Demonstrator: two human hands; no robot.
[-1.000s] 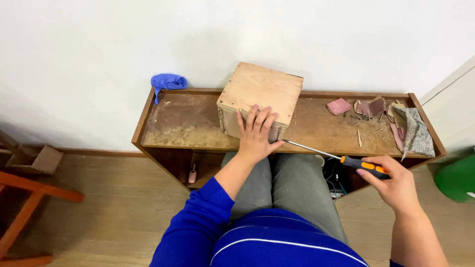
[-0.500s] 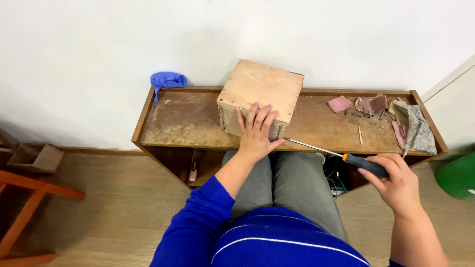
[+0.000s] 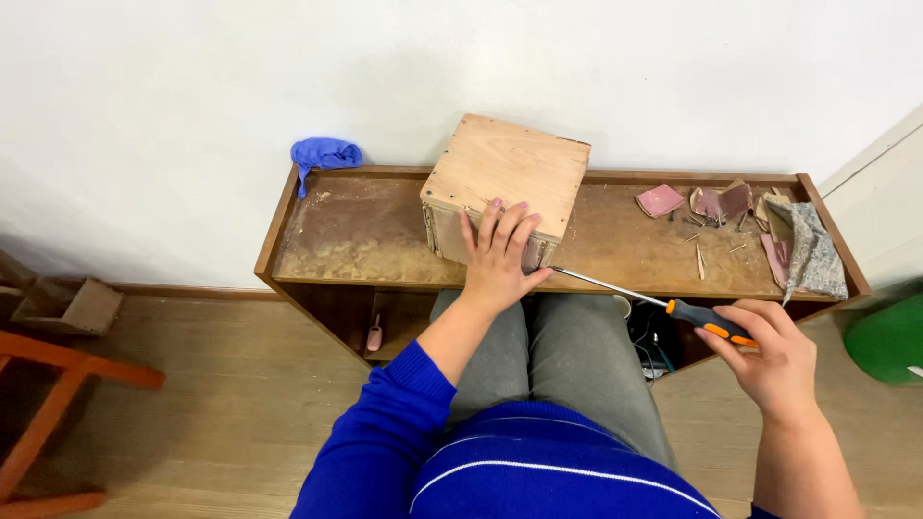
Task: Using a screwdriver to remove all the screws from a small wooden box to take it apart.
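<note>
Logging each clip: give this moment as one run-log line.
left hand: flat on square plywood box | right hand: holds orange-and-black-handled screwdriver, tip at box's near edge | box on brown wooden shelf

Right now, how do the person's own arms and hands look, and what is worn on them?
The left arm wears a bright blue knitted sleeve with a ribbed cuff ending at the forearm; the same jumper has a thin white stripe across the chest. The left hand is bare: no glove, ring or watch visible. The right hand and right forearm are also bare, the sleeve out of view.
</note>
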